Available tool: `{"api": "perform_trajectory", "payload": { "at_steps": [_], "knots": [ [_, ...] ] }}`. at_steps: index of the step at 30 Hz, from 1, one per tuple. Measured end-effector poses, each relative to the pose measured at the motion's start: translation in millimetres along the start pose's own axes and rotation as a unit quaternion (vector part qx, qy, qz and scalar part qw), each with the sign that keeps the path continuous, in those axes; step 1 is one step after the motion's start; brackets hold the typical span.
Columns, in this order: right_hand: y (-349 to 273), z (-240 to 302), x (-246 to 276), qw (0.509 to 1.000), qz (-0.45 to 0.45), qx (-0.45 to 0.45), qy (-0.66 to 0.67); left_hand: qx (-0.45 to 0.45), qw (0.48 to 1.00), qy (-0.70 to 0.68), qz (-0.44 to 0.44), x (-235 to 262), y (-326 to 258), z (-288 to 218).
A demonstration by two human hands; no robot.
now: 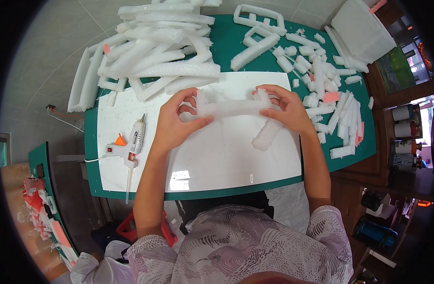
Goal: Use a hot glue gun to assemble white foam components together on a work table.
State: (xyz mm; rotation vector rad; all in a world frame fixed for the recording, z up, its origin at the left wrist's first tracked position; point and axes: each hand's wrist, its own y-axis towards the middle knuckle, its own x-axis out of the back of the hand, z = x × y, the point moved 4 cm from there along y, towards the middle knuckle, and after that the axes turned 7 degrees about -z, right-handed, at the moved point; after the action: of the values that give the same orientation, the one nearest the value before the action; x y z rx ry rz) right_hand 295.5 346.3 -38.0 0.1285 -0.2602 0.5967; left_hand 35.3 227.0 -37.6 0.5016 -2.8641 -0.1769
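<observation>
Between my two hands is a white foam frame piece (pixel 233 108), a long bar with a short arm standing at each end. My left hand (pixel 175 120) grips its left end, thumb on the near side and fingers curled behind. At the right end, my right hand (pixel 288 106) pinches the corner between thumb and fingers. Just below that corner a loose-looking foam block (pixel 267 135) lies slanted on the white board (pixel 217 165); I cannot tell whether it touches the frame piece. Left of my left hand rests a glue gun (pixel 137 137) with a glue stick in its back.
A tall heap of foam strips (pixel 165 47) fills the back left of the green table (pixel 221 47). Several foam pieces (pixel 321 75) lie scattered at the right. A foam frame (pixel 259 16) sits at the back. The glue gun's white cord (pixel 91 160) runs off the left edge.
</observation>
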Motion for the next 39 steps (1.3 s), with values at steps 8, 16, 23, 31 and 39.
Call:
{"api": "perform_trajectory", "payload": {
  "at_steps": [8, 16, 23, 31, 39],
  "knots": [
    [0.4, 3.2, -0.3, 1.0, -0.006, -0.001, 0.009, -0.012, 1.0, 0.015, -0.005, 0.8, 0.6, -0.3],
    [1.0, -3.6, 1.9, 0.999, -0.024, 0.035, 0.0, -0.001, 1.0, 0.029, -0.009, 0.6, 0.0, -2.5],
    [3.1, 1.1, -3.3, 0.999, -0.014, 0.02, -0.024, -0.054, 0.998, 0.038, -0.013, -3.0, -1.7, -9.6],
    [2.6, -1.1, -1.8, 0.999, -0.016, 0.005, 0.044, -0.062, 0.997, 0.049, -0.003, -4.3, -0.9, -3.9],
    [2.0, -3.8, -1.6, 0.998, -0.033, 0.021, 0.057, -0.066, 0.995, 0.07, 0.0, -5.3, -0.7, -2.8]
  ]
}}
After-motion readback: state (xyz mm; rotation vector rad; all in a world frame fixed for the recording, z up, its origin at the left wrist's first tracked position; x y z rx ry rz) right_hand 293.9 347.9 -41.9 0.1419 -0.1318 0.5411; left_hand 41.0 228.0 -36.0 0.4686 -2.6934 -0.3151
